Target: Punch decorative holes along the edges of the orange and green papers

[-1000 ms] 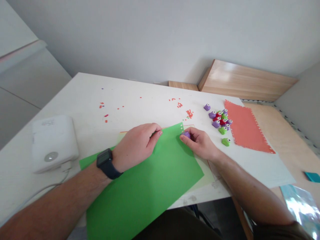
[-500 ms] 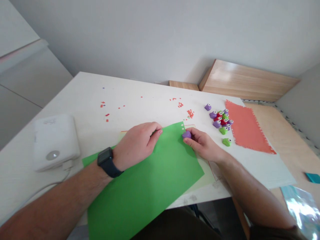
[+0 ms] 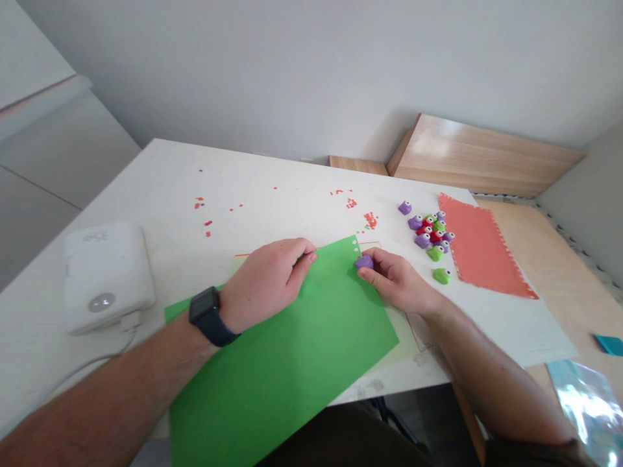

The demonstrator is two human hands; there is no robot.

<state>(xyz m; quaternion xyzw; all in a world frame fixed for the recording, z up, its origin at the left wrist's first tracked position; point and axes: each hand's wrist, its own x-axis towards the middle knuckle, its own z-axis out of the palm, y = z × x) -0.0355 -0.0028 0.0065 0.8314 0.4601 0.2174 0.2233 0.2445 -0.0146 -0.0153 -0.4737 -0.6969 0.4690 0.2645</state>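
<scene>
A sheet of green paper (image 3: 302, 350) slants across the near part of the table and hangs over its front edge. My left hand (image 3: 275, 272) pinches the sheet's far edge between thumb and fingers. At the sheet's right edge, my right hand (image 3: 396, 282) is closed on a purple craft punch (image 3: 363, 262), which sits over the paper's edge. Small cut-out holes show in the paper's corner just beyond this punch. Several more punches in purple, red and green, such as a green punch (image 3: 442, 275), stand to the right of my right hand.
An orange sheet (image 3: 489, 250) with notched edges lies at the right. Orange paper bits (image 3: 370, 220) are scattered over the white table (image 3: 272, 214). A white box-shaped device (image 3: 109, 275) with a cable stands at the left. A shiny plastic packet (image 3: 586, 405) lies at the lower right.
Almost nothing differs. The green sheet's left and right corners have shifted very slightly right; both hands keep their grip.
</scene>
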